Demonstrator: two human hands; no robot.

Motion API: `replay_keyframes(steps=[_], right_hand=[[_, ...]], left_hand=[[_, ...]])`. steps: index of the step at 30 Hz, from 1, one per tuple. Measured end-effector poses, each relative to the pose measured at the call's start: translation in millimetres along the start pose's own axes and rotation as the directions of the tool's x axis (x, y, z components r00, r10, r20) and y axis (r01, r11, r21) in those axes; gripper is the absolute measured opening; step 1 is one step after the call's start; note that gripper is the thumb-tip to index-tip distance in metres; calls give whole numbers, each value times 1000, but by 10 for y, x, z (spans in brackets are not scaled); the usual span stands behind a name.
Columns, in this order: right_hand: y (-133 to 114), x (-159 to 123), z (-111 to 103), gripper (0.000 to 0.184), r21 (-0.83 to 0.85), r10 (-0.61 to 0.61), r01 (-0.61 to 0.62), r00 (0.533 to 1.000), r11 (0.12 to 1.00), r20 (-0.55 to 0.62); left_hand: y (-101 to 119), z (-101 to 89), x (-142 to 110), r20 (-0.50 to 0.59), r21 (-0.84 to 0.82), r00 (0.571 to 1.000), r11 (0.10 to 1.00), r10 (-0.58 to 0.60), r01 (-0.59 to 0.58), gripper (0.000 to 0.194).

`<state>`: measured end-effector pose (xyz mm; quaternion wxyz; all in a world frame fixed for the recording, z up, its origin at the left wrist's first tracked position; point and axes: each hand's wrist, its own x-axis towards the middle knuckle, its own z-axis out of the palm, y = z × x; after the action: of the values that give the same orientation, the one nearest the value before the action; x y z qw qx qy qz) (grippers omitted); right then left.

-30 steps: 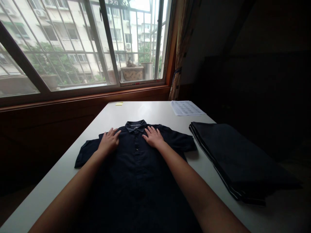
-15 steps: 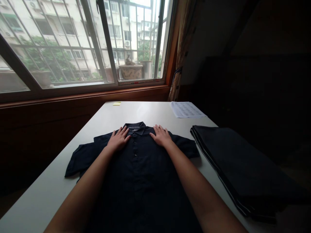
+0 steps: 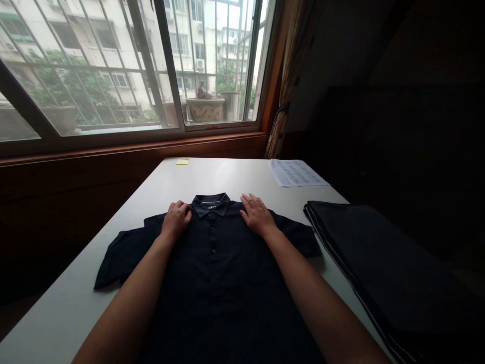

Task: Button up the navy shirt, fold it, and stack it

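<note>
Fingers [image 3: 248,202] on shirt [image 3: 227,263], beside collar [image 3: 217,208]

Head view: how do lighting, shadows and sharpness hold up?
Head view: backlit by the window, its outdoor scene partly washed out; pale glare on the far tabletop; the dark shirt loses detail low down; the folded dark cloth fades into shadow on the right; print on the papers is too soft to read.

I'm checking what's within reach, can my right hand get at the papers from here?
Probably, with a stretch: the right hand rests open on the shirt, and only bare table shows between the shirt and the papers, with nothing blocking.
</note>
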<state>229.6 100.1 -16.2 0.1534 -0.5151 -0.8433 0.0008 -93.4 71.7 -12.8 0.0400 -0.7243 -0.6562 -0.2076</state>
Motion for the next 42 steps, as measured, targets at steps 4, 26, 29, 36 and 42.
replay_keyframes(steps=[4,26,29,36,42], right_hand=[[-160,65,51,45,40,-221,219,974,975,55],[-88,8,68,62,25,-72,69,987,997,143],[-46,-104,34,64,13,-49,47,988,999,144],[-21,-320,-18,64,-3,-2,2,992,1000,129],[-41,-447,-51,65,-10,27,-26,992,1000,121]], left_hand=[[42,-23,-23,-16,-17,999,999,42,-43,22],[74,79,-194,261,91,958,985,117,-145,60],[82,75,-208,283,101,953,985,108,-142,64],[134,45,-257,307,122,947,982,98,-141,65],[207,12,-315,308,111,945,982,110,-150,64]])
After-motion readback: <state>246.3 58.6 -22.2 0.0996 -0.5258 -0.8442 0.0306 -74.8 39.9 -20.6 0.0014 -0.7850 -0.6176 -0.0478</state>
